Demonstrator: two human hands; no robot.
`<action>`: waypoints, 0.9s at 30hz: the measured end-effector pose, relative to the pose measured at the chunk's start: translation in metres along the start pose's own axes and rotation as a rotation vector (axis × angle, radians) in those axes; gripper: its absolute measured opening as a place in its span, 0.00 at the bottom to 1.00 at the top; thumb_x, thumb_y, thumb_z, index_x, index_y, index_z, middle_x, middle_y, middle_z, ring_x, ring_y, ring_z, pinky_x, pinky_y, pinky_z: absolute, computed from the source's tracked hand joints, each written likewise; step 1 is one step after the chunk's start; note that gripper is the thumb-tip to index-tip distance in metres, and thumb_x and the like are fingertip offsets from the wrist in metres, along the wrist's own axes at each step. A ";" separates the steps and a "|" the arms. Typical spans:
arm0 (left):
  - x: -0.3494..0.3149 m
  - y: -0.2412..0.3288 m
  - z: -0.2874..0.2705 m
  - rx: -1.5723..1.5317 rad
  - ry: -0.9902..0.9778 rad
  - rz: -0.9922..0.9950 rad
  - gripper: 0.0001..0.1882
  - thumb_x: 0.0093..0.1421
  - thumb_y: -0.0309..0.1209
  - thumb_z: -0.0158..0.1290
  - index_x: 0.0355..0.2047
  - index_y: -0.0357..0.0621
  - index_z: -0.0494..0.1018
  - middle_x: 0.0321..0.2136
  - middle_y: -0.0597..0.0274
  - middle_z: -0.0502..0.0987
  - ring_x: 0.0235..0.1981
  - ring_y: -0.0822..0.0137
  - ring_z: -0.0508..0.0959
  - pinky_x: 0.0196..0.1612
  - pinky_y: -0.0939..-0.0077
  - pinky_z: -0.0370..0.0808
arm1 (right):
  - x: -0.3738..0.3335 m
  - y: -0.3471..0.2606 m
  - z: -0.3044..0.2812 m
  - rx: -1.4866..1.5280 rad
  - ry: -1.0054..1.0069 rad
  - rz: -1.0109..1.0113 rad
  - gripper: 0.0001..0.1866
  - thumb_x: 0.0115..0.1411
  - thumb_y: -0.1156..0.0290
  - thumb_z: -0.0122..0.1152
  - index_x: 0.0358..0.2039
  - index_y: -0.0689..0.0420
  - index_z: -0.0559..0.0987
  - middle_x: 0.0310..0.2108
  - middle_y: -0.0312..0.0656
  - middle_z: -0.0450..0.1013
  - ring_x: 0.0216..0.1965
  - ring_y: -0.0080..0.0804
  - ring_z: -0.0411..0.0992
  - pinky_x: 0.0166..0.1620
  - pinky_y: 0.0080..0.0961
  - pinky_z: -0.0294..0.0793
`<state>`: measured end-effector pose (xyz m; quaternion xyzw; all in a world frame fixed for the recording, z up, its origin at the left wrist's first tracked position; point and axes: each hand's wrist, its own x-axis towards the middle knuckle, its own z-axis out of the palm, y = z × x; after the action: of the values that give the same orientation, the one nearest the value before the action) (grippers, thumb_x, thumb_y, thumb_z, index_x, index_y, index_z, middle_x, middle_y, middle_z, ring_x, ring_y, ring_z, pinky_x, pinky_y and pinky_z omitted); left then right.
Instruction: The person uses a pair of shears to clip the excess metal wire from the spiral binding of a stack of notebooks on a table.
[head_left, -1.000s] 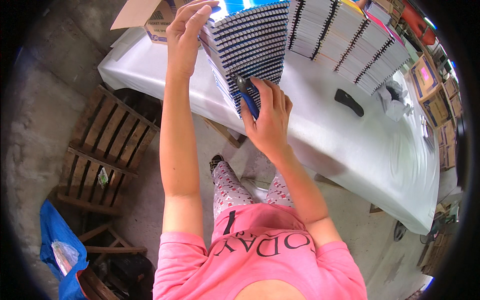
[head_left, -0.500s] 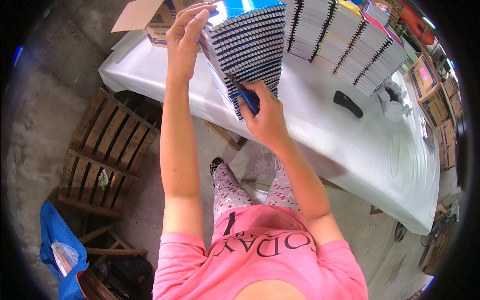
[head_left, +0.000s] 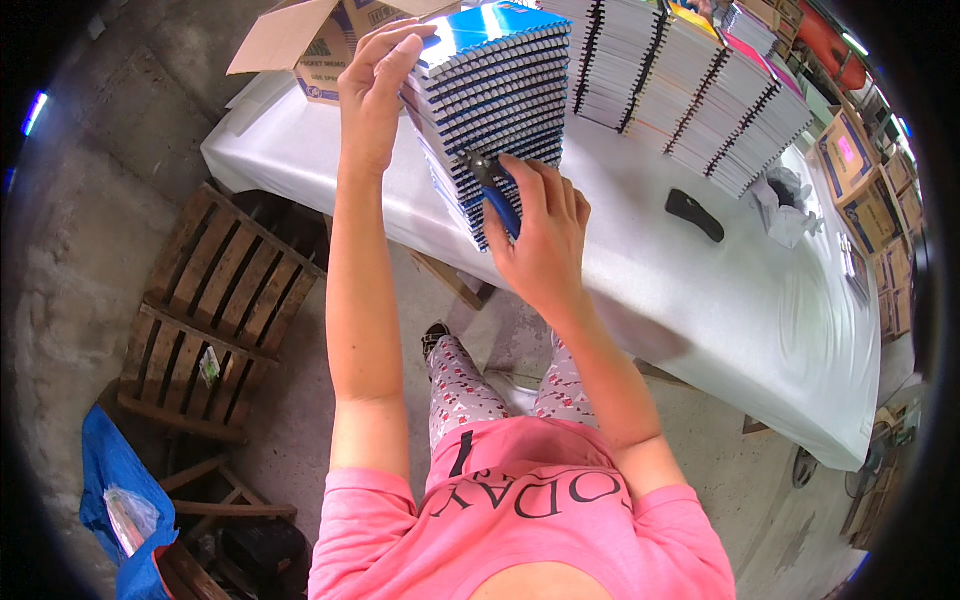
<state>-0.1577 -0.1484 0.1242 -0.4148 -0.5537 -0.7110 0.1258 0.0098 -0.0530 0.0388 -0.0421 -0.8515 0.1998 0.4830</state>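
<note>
A tall stack of spiral-bound notebooks with a shiny blue cover on top stands at the table's near edge, coil bindings facing me. My left hand grips the top left corner, its fingertips over the cover's edge. A pair of small blue-handled cutting pliers is in my right hand, which is closed round the handles. The dark jaws meet the left ends of the coils, about midway down the stack. I cannot tell whether a wire is between the jaws.
More stacks of spiral-bound books stand to the right on the white-covered table. A black oblong object and crumpled plastic lie nearer. An open carton sits behind my left hand. A slatted wooden chair stands left.
The pliers have turned slightly at the coils, showing more of their head. My right fingers have loosened and spread a little round the handles. My left hand stays at the stack's corner.
</note>
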 end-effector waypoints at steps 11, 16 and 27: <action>0.000 -0.003 -0.002 0.056 -0.022 0.050 0.17 0.60 0.44 0.49 0.41 0.47 0.79 0.46 0.65 0.75 0.45 0.72 0.73 0.45 0.75 0.70 | 0.005 -0.002 -0.001 0.053 -0.150 0.043 0.22 0.47 0.69 0.62 0.45 0.52 0.70 0.36 0.39 0.71 0.34 0.37 0.71 0.36 0.33 0.68; -0.003 -0.003 -0.005 0.042 -0.006 0.003 0.17 0.61 0.44 0.48 0.42 0.48 0.78 0.46 0.66 0.75 0.44 0.75 0.73 0.41 0.76 0.72 | 0.016 -0.011 -0.016 0.981 -0.580 0.744 0.18 0.51 0.69 0.60 0.43 0.57 0.70 0.30 0.46 0.72 0.26 0.42 0.72 0.27 0.29 0.70; -0.002 0.000 0.000 0.001 0.008 -0.021 0.17 0.57 0.42 0.52 0.39 0.43 0.79 0.47 0.62 0.72 0.48 0.67 0.72 0.52 0.72 0.67 | 0.005 -0.004 -0.006 0.072 -0.011 0.045 0.24 0.49 0.68 0.62 0.48 0.52 0.70 0.41 0.42 0.69 0.43 0.41 0.68 0.47 0.42 0.61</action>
<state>-0.1563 -0.1491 0.1232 -0.4062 -0.5581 -0.7134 0.1208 0.0127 -0.0538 0.0473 -0.0426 -0.8453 0.2412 0.4748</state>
